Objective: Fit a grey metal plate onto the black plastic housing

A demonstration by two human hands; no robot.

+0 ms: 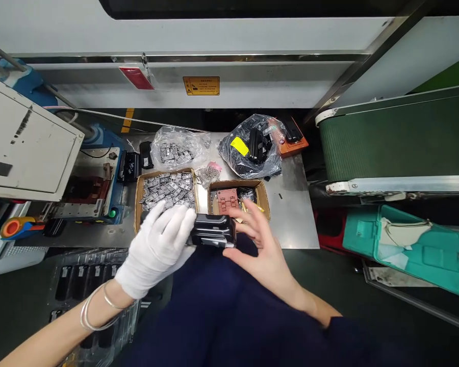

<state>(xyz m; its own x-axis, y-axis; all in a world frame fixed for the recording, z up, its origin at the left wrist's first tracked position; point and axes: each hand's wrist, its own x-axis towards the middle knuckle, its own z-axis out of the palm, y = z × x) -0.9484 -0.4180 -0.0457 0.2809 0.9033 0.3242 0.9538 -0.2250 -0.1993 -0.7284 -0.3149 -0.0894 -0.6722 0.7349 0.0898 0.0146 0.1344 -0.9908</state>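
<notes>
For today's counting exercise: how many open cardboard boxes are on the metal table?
2. The left box, behind the gloved left hand, holds small silver parts. The right box, behind the bare right hand, holds a reddish block. Bags could hide others.

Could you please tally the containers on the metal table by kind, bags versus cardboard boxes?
Plastic bags: 2, a clear bag and a dark bag
Cardboard boxes: 2, a left box and a right box
Total: 4
</notes>
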